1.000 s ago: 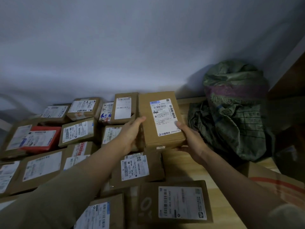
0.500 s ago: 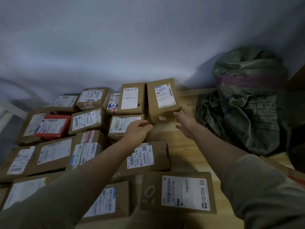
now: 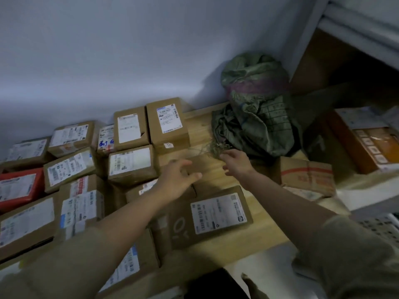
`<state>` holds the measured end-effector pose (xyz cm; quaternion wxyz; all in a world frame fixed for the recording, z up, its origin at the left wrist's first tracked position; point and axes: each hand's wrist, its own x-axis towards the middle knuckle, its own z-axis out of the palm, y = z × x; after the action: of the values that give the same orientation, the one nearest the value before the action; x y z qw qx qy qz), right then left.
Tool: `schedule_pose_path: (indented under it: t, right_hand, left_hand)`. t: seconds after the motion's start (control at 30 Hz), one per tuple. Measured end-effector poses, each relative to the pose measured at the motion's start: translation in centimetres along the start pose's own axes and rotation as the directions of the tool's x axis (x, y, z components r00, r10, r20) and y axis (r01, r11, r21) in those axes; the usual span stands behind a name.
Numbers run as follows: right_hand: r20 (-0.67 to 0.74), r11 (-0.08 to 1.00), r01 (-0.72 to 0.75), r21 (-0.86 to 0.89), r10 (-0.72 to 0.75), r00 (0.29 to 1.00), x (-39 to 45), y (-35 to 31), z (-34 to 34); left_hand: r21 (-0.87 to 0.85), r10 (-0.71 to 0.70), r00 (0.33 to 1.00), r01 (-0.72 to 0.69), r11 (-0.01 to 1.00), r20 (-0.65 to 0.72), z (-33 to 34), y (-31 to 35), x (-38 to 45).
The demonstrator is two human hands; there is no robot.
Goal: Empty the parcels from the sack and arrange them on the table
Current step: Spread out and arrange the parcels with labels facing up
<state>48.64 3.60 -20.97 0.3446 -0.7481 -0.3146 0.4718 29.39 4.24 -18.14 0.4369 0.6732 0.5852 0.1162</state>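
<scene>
A crumpled green woven sack (image 3: 254, 108) slumps in the back right corner of the wooden table (image 3: 265, 223). Several labelled cardboard parcels lie in rows over the left and middle of the table. One tall brown parcel (image 3: 167, 124) stands at the right end of the back row, free of both hands. My left hand (image 3: 178, 180) hovers over the parcels in the middle, fingers apart, holding nothing. My right hand (image 3: 236, 161) reaches toward the frayed threads at the sack's lower edge, fingers spread.
A red parcel (image 3: 19, 187) lies at the far left. A taped carton (image 3: 306, 175) sits right of the table, below the sack. A shelf unit (image 3: 364, 137) with an orange box stands at the right. The wall runs behind the table.
Both hands have let go of the tall brown parcel, which now stands in the back row. My right hand has moved right, toward the sack. The view has swung right.
</scene>
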Motion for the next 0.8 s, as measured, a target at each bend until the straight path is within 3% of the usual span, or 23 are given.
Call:
schedule_pose_path:
  t: [0.13, 0.27, 0.4, 0.5, 0.67, 0.8]
  right_hand:
    - [-0.096, 0.987, 0.013, -0.162, -0.029, 0.995, -3.9, 3.3, -2.0]
    - [-0.008, 0.981, -0.042, -0.189, 0.041, 0.999, -7.6, 6.3, -2.1]
    - [-0.013, 0.968, -0.011, -0.249, 0.008, 1.000, -8.9, 7.8, -2.0]
    - [0.018, 0.956, -0.073, -0.283, 0.082, 0.996, -9.1, 8.1, -2.2]
    - [0.197, 0.961, -0.114, -0.252, 0.166, 0.966, -8.6, 7.1, -1.7]
    - [0.281, 0.970, -0.037, -0.239, 0.106, 0.954, -7.9, 7.0, -1.3]
  left_hand:
    - [0.301, 0.104, 0.967, -0.172, 0.938, 0.231, 2.5, -0.1, -2.7]
    - [0.550, 0.128, 0.910, -0.345, 0.760, 0.394, 4.9, -1.5, -5.2]
    - [0.660, 0.188, 0.911, -0.397, 0.638, 0.366, 6.2, -2.6, -6.8]
    - [0.693, 0.203, 0.894, -0.439, 0.572, 0.399, 6.8, -2.6, -8.0]
    - [0.705, 0.164, 0.916, -0.387, 0.594, 0.365, 5.1, -3.7, -8.8]
    - [0.755, 0.046, 0.963, -0.238, 0.611, 0.265, 3.6, -4.6, -8.8]
